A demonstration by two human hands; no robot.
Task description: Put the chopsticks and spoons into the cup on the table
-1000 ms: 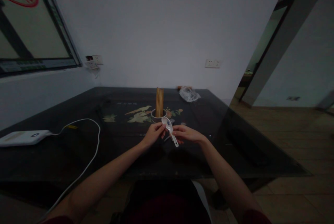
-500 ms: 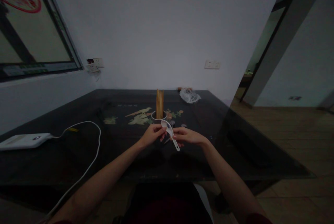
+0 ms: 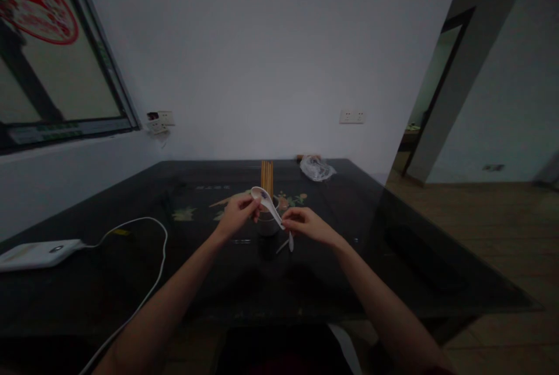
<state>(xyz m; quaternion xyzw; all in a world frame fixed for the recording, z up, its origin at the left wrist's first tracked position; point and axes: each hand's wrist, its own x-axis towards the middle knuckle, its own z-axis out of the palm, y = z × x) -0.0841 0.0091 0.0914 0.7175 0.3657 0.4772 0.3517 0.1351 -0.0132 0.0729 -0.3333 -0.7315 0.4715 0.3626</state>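
A white soup spoon (image 3: pixel 269 203) is held up slantwise between my two hands, its bowl to the upper left. My left hand (image 3: pixel 238 212) pinches it at the bowl, and my right hand (image 3: pixel 308 225) grips the end of its handle. Behind the spoon stands a round cup (image 3: pixel 268 228) with several wooden chopsticks (image 3: pixel 266 174) upright in it; the spoon partly covers the cup. Below my right hand another small pale spoon (image 3: pixel 291 242) lies on the dark table (image 3: pixel 209 296), with a thin stick-like piece beside it.
A white power bank (image 3: pixel 39 254) with a white cable (image 3: pixel 163 247) lies at the left. A crumpled clear plastic bag (image 3: pixel 317 168) rests at the table's back edge. Toward the right lies a dark flat object (image 3: pixel 421 258). Sockets (image 3: pixel 351 116) sit on the wall behind.
The spoon has moved up and to the left with my left hand. My right hand has shifted to the handle's end. The cup and the small spoon below show more fully.
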